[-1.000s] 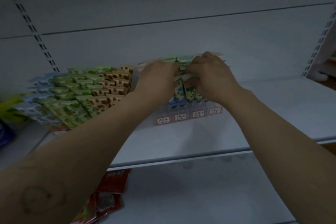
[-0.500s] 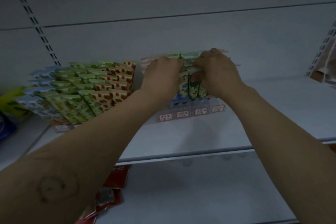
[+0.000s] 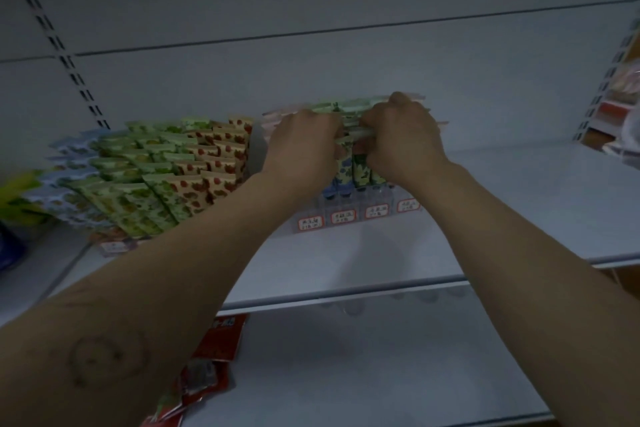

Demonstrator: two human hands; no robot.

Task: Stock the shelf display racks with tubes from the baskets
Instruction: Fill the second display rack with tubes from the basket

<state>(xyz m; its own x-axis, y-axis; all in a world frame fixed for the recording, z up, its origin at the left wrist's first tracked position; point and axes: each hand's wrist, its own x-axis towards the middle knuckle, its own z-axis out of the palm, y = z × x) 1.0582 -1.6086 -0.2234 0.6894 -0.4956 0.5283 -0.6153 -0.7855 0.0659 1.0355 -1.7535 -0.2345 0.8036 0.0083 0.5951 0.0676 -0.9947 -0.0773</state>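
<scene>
Wide white painted metal shelf (image 3: 519, 204) across the view, smooth and hard, with a slotted upright behind it. At its left sits a fully stocked rack of green, blue and strawberry-print tubes (image 3: 156, 177), fanned in neat stepped rows. Just beside that, right of centre, is the clear rigid plastic display rack (image 3: 377, 196), glossy, with small red-bordered price labels (image 3: 343, 217) along its front lip. Both hands are on it now: left hand (image 3: 304, 146) and right hand (image 3: 405, 139), fingers curled, each grip closed on the flat crimped tops of the green and blue printed plastic tubes (image 3: 360, 168) standing cap-down in the rack. They look light, slick-skinned and squashy in the body. Best pinched at the stiff crimp or the hard cap, I'd say, because a squeeze mid-body would likely dent them.
</scene>
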